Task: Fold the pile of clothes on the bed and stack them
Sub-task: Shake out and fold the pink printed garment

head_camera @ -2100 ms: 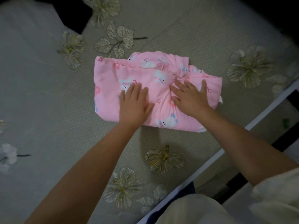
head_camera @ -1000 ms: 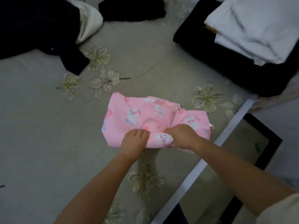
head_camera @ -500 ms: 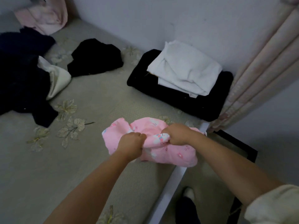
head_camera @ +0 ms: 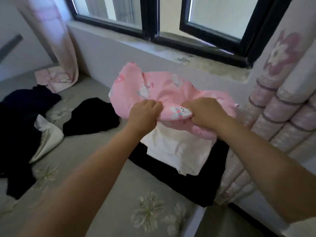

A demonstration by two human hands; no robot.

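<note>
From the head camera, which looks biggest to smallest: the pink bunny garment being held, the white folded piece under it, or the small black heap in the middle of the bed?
1. pink bunny garment, though it is held up nearer the camera, which flatters it.
2. and 3. white folded piece and small black heap: they look about alike, and the pink one hides part of the white.

Pink bunny-print garment point(head_camera: 164, 93); white top point(head_camera: 177, 149); grey floral bedspread point(head_camera: 106, 194).

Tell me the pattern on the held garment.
Pink garment with white bunny prints; head view.
</note>
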